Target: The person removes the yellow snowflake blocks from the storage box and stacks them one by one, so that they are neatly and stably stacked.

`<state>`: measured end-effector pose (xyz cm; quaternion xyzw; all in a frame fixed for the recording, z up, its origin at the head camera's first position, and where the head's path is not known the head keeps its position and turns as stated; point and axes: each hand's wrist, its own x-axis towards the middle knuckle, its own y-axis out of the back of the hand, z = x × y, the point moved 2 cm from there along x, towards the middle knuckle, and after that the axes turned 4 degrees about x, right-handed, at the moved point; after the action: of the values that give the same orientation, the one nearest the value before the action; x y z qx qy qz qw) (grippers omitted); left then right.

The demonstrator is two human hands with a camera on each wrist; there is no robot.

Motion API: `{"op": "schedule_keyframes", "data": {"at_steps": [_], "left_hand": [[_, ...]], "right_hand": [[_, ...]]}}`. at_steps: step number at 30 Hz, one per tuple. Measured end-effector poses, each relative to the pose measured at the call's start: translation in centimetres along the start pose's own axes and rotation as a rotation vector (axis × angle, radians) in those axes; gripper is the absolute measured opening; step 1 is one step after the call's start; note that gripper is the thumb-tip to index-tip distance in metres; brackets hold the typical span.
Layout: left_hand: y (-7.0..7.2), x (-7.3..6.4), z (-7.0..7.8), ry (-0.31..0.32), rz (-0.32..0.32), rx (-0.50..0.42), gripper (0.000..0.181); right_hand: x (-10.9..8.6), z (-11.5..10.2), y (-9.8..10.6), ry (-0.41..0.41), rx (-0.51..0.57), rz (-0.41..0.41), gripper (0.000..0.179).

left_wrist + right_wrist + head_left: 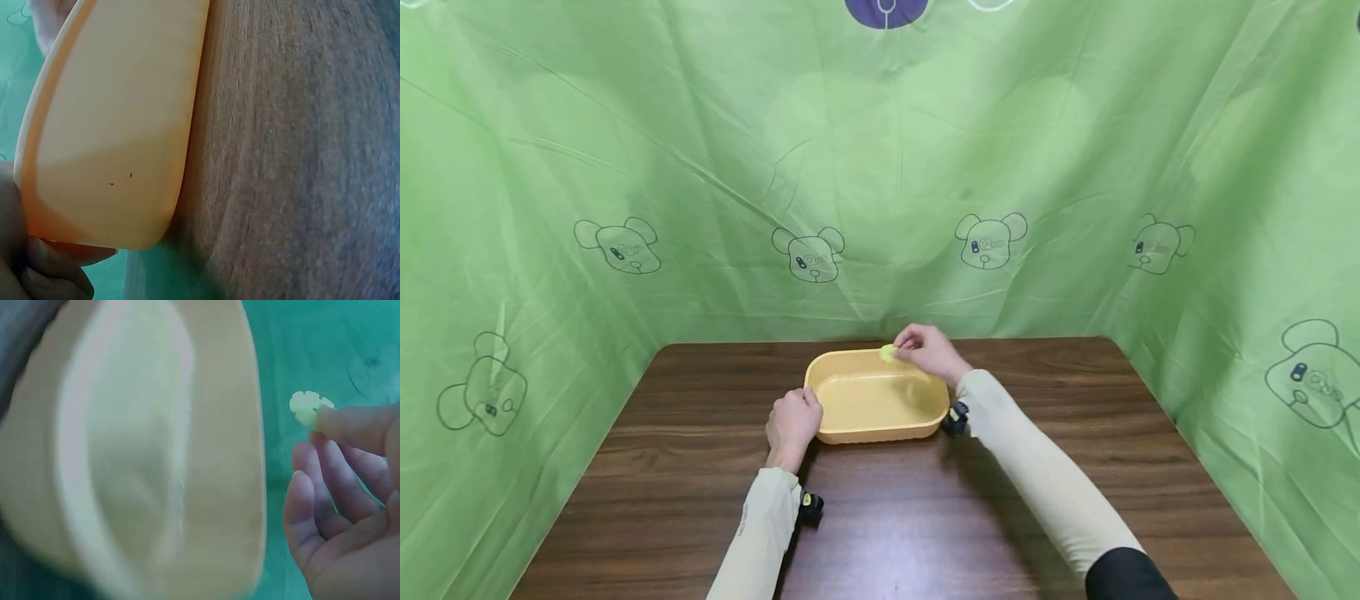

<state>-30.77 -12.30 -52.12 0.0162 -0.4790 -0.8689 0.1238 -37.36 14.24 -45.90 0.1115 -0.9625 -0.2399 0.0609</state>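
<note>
A yellow-orange oval basin [880, 435] stands on the table. My left hand [794, 419] grips its left end by the rim; in the left wrist view the curled fingers [53, 269] show at the basin's corner. Over the back right rim, my right hand [931, 352] pinches a small yellow-green flower-shaped piece [306, 407] between thumb and forefinger. The other fingers of that hand are bent loosely, as the right wrist view shows. The inside of the basin [134, 456] looks bare there.
The dark wood-grain table [700, 500] extends around the basin. Behind and at both sides hangs a green curtain [895, 167] printed with bear heads, meeting the table's back edge. Each wrist carries a small black camera [809, 507].
</note>
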Motion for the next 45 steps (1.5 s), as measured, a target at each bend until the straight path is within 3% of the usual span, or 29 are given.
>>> {"op": "schedule_keyframes", "data": {"at_steps": [8, 15, 20, 27, 45], "left_hand": [[0.2, -0.1, 0.0, 0.000, -0.002, 0.003, 0.045], [0.0, 0.0, 0.1, 0.006, -0.004, 0.007, 0.046], [0.0, 0.0, 0.1, 0.000, -0.009, 0.010, 0.046], [0.0, 0.2, 0.2, -0.006, -0.013, 0.008, 0.047], [0.4, -0.1, 0.3, -0.014, -0.016, -0.009, 0.047]], "right_hand": [[-2.4, 3.8, 6.2, -0.090, 0.122, 0.066, 0.023], [-3.6, 7.1, 9.0, -0.118, 0.089, 0.079, 0.023], [-4.2, 8.6, 9.6, -0.136, 0.059, 0.069, 0.021], [-5.3, 10.2, 9.7, -0.222, 0.032, 0.072, 0.020], [-7.2, 11.2, 9.5, -0.217, -0.011, 0.005, 0.018]]}}
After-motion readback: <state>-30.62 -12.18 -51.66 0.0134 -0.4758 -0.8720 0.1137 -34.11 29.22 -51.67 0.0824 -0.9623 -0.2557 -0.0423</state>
